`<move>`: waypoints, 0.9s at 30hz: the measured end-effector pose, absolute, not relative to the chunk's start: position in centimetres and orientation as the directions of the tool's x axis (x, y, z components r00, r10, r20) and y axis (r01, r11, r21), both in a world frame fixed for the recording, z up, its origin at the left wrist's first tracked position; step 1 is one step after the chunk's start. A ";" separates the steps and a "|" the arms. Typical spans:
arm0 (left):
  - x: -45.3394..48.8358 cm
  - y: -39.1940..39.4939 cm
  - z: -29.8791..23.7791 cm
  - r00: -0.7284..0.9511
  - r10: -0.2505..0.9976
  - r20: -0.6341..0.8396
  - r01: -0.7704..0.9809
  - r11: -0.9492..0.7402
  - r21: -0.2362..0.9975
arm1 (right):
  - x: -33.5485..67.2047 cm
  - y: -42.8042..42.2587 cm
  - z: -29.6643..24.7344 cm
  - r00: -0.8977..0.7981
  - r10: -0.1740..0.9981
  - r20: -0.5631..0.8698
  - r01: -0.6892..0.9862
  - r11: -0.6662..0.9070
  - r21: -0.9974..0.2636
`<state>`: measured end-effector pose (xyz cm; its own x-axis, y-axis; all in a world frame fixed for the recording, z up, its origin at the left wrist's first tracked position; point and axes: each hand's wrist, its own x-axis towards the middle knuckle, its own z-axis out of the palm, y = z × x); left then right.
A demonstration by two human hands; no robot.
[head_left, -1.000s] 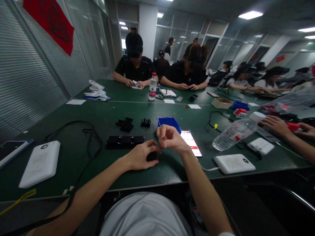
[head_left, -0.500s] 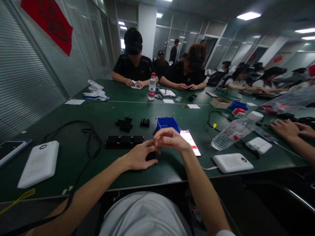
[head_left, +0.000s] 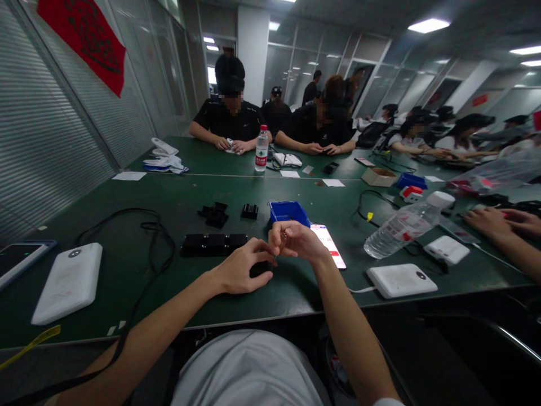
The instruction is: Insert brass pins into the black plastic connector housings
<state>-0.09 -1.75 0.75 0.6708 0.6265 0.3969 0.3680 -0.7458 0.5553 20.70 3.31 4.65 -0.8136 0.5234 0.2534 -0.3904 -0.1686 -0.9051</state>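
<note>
My left hand (head_left: 240,270) rests on the green table (head_left: 169,192) with its fingers closed round a small black part (head_left: 258,269). My right hand (head_left: 296,241) hovers just above and to the right of it, fingertips pinched on a tiny thin piece that touches the black part; I cannot make out what it is. A row of joined black parts (head_left: 213,243) lies just beyond my left hand. A blue bin (head_left: 289,212) stands behind my right hand, beside a lit phone (head_left: 329,246).
Two white power banks (head_left: 67,282) (head_left: 401,279) lie left and right, a black cable (head_left: 147,248) loops at left, and a tipped water bottle (head_left: 406,224) lies at right. A neighbour's hands (head_left: 502,220) rest at far right. Several people sit across the far table.
My right hand dipped toward the black part, then rose slightly, staying pinched. The neighbour's hands at right drew back to the right. My left hand stayed put.
</note>
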 end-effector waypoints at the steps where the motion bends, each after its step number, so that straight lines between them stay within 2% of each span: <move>1: -0.1 -1.7 0.7 0.668 0.626 0.402 0.362 -0.746 0.559 | 20.7 3.3 4.6 -0.805 0.531 0.266 -0.398 -0.150 -0.905; 6: 0.1 -1.5 0.4 0.663 0.603 0.444 0.332 -0.768 0.548 | 20.5 3.3 4.7 -0.776 0.549 0.311 -0.417 -0.078 -0.905; 10: 0.1 -1.3 0.1 0.658 0.596 0.460 0.329 -0.777 0.537 | 20.8 3.2 4.7 -0.768 0.566 0.301 -0.373 -0.012 -0.928; 13: 0.0 -1.2 -0.1 0.649 0.605 0.461 0.336 -0.772 0.540 | 21.3 3.2 4.8 -0.787 0.555 0.271 -0.285 0.062 -0.956; 18: -0.2 -1.0 -0.3 0.657 0.614 0.437 0.354 -0.763 0.540 | 21.7 2.9 5.2 -0.845 0.514 0.146 -0.049 0.197 -0.979; 27: 0.0 -1.2 0.2 0.656 0.636 0.406 0.373 -0.741 0.558 | 21.4 2.9 5.1 -0.821 0.559 0.118 0.001 0.208 -0.978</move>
